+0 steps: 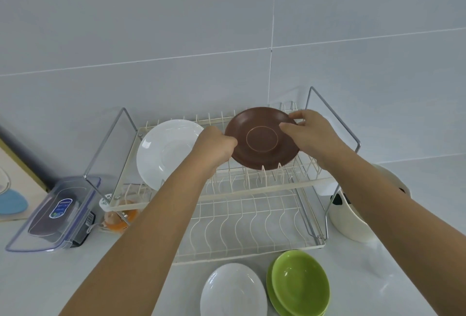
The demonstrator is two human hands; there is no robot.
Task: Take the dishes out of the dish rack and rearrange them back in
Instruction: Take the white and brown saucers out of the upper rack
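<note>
Brown ceramic was held between both hands: the brown plate [262, 139] was gripped at its left rim by the left hand [214, 147], whose fingers were curled round the edge, and pinched at its upper right rim by the right hand [310, 131], thumb in front and fingers behind. The plate was tilted with its underside and foot ring turned toward the camera, and its lower edge was set among the prongs on the right half of the upper tier of the rack [247, 187]; whether it was fully seated in a slot could not be told. Just left of the left hand, a large white plate [164, 152] was stood on edge in the same tier, leaning back. The lower tier of the rack was seen beneath, its wavy wires bare. On the counter [378, 278] in front of the rack, a smaller white plate [233, 290] was laid flat, and just to its right two green bowls [300, 283] were nested together. A cream container [353, 215] was placed beside the right end of the rack, and a clear lidded box [55, 212] was set to the left of it, with something orange [118, 217] seen between box and rack.
</note>
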